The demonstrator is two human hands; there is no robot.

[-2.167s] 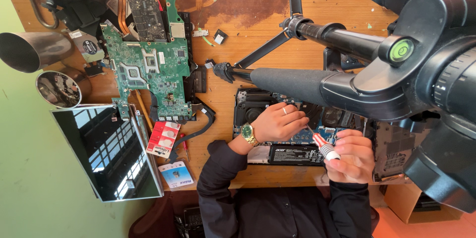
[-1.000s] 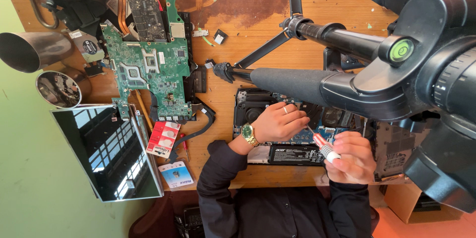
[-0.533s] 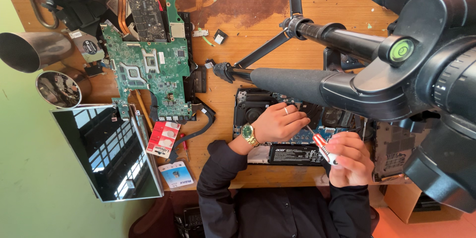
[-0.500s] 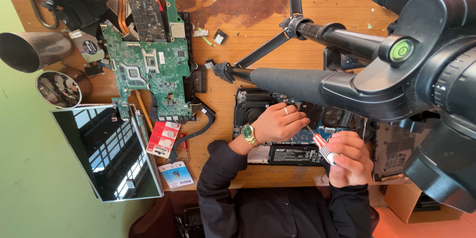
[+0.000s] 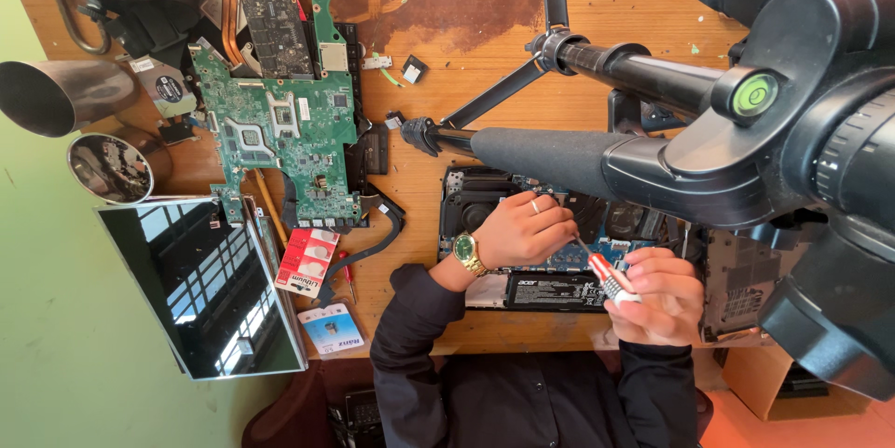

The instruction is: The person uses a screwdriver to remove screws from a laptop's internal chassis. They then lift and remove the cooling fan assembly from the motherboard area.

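Holding a red and white screwdriver (image 5: 611, 278) in our right hand (image 5: 657, 294), fingers wrapped tight around its handle, we poke its tip into the open laptop (image 5: 522, 252) on the wooden worktop (image 5: 466, 56). Our left hand (image 5: 522, 229) rests on the laptop, fingers curled together by the tip.

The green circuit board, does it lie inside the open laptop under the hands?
No, the green circuit board lies apart on the wooden table, away from the open laptop.

Red blister pack (image 5: 307, 261) (beside dark screen (image 5: 200, 285))
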